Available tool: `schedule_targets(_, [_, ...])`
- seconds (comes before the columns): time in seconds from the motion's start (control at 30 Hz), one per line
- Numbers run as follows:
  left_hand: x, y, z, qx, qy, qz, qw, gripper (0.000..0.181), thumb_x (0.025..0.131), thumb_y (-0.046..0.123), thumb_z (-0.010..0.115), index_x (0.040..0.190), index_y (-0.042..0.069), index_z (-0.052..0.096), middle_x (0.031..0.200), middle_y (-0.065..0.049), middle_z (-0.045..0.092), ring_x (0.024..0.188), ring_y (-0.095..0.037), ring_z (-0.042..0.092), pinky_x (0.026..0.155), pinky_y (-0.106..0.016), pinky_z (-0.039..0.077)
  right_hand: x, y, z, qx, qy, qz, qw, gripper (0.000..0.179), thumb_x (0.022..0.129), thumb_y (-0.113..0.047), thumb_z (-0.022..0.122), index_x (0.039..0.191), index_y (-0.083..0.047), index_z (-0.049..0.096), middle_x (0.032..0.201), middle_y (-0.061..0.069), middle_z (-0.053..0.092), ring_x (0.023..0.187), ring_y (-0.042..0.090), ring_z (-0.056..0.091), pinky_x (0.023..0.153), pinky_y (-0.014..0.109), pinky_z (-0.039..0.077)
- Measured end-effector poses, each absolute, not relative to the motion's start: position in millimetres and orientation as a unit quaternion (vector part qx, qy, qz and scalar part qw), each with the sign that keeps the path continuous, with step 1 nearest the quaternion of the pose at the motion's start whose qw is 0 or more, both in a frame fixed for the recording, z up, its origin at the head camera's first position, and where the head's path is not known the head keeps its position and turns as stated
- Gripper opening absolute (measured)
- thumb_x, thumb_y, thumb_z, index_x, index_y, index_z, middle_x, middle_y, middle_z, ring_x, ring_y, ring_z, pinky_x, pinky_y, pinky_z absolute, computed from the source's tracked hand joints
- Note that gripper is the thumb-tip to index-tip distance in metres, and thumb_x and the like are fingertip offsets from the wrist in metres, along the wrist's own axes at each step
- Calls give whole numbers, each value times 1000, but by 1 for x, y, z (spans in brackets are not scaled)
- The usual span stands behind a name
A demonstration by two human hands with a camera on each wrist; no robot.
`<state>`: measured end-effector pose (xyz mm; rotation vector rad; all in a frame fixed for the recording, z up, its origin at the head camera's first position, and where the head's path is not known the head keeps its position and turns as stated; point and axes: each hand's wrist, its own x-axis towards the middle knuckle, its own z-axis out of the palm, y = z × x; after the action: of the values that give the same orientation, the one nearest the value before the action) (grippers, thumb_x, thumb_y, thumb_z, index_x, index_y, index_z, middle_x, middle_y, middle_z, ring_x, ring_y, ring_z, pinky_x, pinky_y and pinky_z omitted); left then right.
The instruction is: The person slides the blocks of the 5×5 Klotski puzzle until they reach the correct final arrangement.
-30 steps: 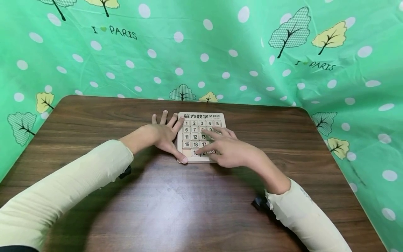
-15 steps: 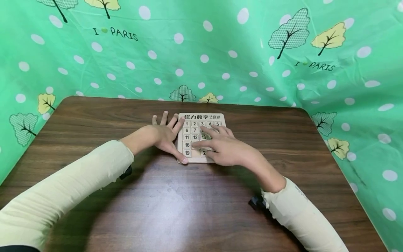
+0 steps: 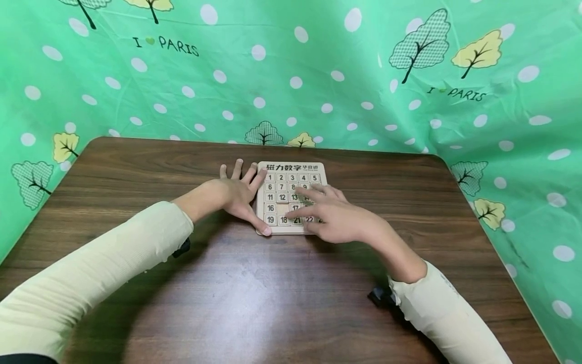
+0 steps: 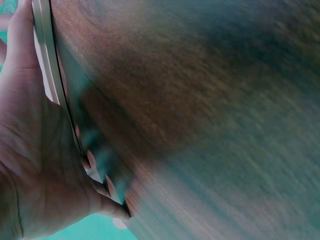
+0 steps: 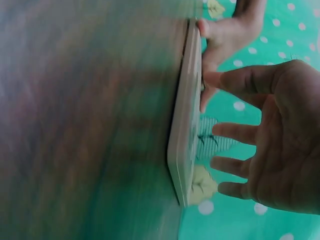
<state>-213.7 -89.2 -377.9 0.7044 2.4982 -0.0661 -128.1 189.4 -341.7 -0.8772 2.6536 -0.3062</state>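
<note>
A number sliding puzzle (image 3: 284,231) lies on the table with its printed heading at the far side. My left hand (image 3: 236,197) is spread beside it, thumb on the near left corner and index fingertip at the upper left edge. Over the puzzle's right side is my right hand (image 3: 338,217), fingers apart, the thumb or a fingertip right at the tile numbered 18 (image 3: 283,220). Just above that tile shows the bare slot (image 3: 283,207). Several tiles on the right are hidden beneath this hand. The right wrist view shows the puzzle's edge (image 5: 182,125) side-on, close to its fingertips.
The dark wooden table (image 3: 218,303) extends round the puzzle, with rounded far corners. Behind it hangs a green dotted curtain (image 3: 291,55) printed with trees. Pale sleeves (image 3: 113,258) cover both forearms, and a black device (image 3: 381,297) sits at the right wrist.
The tile 19 has slid left into the corner slot, then tile 18 has slid down beside it. The bare slot now lies one row higher. The left hand has stayed in place.
</note>
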Motion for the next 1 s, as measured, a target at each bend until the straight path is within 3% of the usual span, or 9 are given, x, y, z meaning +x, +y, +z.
schedule_targets(0.27, [-212, -89, -378, 265, 926, -28, 267, 171, 67, 110, 66, 178, 19, -25, 188, -19, -23, 171, -55, -26, 133, -85, -7, -134, 198, -345, -275, 942, -99, 163, 49, 107, -20, 65, 154, -35, 72, 187, 16, 30, 171, 58, 23, 135, 83, 14])
schedule_targets(0.57, [-214, -90, -379, 262, 928, -28, 265, 171, 66, 110, 67, 178, 19, -25, 188, -19, -23, 171, -55, -26, 133, -85, -7, -135, 182, -348, -291, 937, -97, 168, 51, 110, -25, 63, 159, -39, 66, 188, 13, 28, 174, 53, 19, 137, 79, 13])
schedule_targets(0.83, [-213, -89, -378, 262, 926, -28, 271, 171, 67, 110, 67, 178, 19, -26, 188, -18, -24, 170, -54, -28, 133, -84, -9, -128, 192, -342, -290, 936, -119, 160, 39, 106, -18, 68, 138, -34, 83, 185, 14, 36, 173, 54, 22, 136, 82, 12])
schedule_targets(1.0, [-213, -90, -376, 260, 927, -29, 269, 171, 67, 110, 68, 179, 20, -25, 188, -18, -24, 171, -54, -27, 134, -84, -8, -132, 196, -344, -285, 939, -117, 155, 45, 105, -14, 66, 142, -36, 81, 185, 15, 35, 171, 56, 25, 134, 84, 14])
